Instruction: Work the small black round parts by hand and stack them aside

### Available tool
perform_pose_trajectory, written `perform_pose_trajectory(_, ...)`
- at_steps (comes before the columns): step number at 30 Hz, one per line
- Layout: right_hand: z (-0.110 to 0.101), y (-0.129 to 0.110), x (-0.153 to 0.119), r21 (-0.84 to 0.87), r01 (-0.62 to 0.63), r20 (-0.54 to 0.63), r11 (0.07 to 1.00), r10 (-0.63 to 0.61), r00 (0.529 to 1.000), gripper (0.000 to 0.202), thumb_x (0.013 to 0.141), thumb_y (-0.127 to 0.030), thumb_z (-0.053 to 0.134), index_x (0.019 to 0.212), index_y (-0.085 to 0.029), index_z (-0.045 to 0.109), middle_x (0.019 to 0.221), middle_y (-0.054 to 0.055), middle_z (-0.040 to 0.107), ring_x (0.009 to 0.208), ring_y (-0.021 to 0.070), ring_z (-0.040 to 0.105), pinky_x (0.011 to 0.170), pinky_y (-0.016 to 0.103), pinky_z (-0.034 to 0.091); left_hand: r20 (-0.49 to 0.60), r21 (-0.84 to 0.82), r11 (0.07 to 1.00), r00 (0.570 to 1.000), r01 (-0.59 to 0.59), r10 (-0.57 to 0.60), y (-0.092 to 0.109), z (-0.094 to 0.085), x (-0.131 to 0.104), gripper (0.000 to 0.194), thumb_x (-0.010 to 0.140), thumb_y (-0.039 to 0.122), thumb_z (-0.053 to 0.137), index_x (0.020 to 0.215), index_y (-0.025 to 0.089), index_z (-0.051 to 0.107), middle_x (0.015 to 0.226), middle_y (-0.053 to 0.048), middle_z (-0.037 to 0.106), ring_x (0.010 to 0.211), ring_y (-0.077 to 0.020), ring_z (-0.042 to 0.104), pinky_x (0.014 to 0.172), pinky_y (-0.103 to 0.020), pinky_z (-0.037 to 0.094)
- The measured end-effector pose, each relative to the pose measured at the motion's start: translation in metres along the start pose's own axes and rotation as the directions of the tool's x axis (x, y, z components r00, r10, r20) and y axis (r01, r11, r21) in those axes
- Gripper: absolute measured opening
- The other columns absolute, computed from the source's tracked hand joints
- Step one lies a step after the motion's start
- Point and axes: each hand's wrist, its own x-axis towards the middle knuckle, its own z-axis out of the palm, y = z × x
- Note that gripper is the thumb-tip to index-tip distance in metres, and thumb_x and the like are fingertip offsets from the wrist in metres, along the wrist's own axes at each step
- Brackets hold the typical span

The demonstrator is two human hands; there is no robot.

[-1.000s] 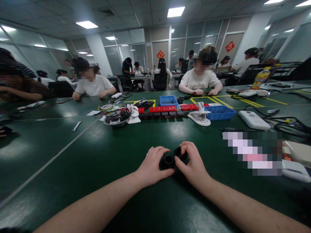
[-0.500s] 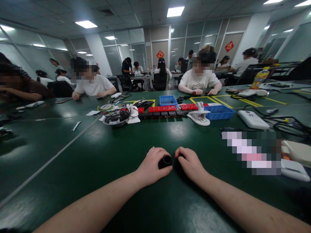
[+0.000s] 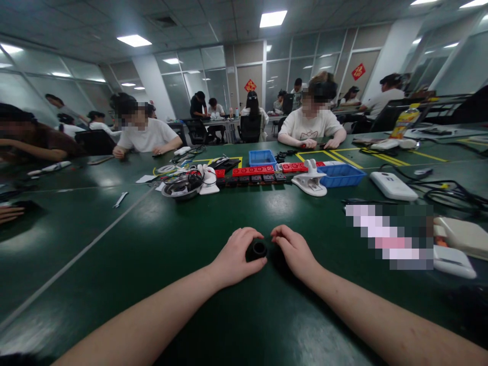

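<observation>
Left grip (image 3: 235, 258) grasped black tube (image 3: 253, 254), mouth up | right grip (image 3: 295, 254) curled nearby, hold couldn't be told | step: seemed steadying | next: likely needed firm hold

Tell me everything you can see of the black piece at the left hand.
The black piece is short and rounded, with a dark circular opening ringed by a rim facing up toward the camera. Its dull surface could be plastic or rubber; the picture does not settle which. It looks roughly upright on the green table. The left hand curls around it, fingers on the far side, thumb on the near side, hiding part of its wall. The right hand is apart from it.
</observation>
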Motion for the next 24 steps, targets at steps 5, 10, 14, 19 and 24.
perform_pose_trajectory(5,-0.001,0.004,-0.001,0.077,-0.003,-0.106,0.997,0.012,0.994,0.019,0.079,-0.030,0.037,0.085,-0.020,0.052,0.078,0.001,0.056,0.075,0.0174,0.053,0.069,0.031,0.042,0.049,0.130,0.991,0.998,-0.037,0.031,0.007,-0.023,0.005,0.031,0.075,0.040,0.058,0.101,0.022,0.056,0.100,-0.004,0.057,0.099,-0.0208,0.049,0.089,-0.036,0.038)
perform_pose_trajectory(10,-0.004,0.003,-0.001,0.105,0.037,-0.204,0.994,-0.015,0.979,0.021,0.082,-0.032,0.036,0.085,-0.019,0.051,0.085,0.004,0.056,0.083,0.0187,0.052,0.076,0.034,0.041,0.156,0.284,0.946,0.981,-0.156,0.115,0.024,-0.041,0.014,0.023,0.078,0.035,0.056,0.097,0.023,0.061,0.093,-0.003,0.060,0.091,-0.0188,0.053,0.083,-0.033,0.039)
perform_pose_trajectory(14,-0.005,0.005,-0.002,0.103,0.071,-0.268,0.992,-0.041,0.963,0.023,0.082,-0.033,0.035,0.089,-0.018,0.051,0.090,0.006,0.055,0.088,0.0197,0.050,0.082,0.037,0.040,0.215,0.322,0.931,0.971,-0.170,0.103,0.033,-0.042,0.016,0.028,0.077,0.039,0.057,0.100,0.024,0.061,0.097,-0.003,0.061,0.093,-0.0198,0.053,0.082,-0.032,0.039)
perform_pose_trajectory(19,-0.005,0.005,-0.004,0.099,0.100,-0.295,0.990,-0.067,0.953,0.022,0.082,-0.033,0.037,0.090,-0.018,0.051,0.090,0.006,0.054,0.086,0.0196,0.050,0.080,0.037,0.040,0.323,0.351,0.922,0.945,-0.163,0.044,0.035,-0.042,0.020,0.028,0.075,0.036,0.060,0.101,0.025,0.060,0.097,-0.002,0.062,0.092,-0.0197,0.055,0.081,-0.030,0.040)
perform_pose_trajectory(24,-0.006,0.004,-0.004,0.086,0.118,-0.289,0.989,-0.089,0.953,0.022,0.082,-0.032,0.037,0.088,-0.017,0.052,0.087,0.007,0.055,0.084,0.0197,0.051,0.078,0.037,0.041,0.416,0.469,0.875,0.904,-0.122,-0.097,0.039,-0.044,0.034,0.028,0.072,0.037,0.062,0.096,0.024,0.059,0.091,0.000,0.063,0.085,-0.0187,0.058,0.068,-0.025,0.043)
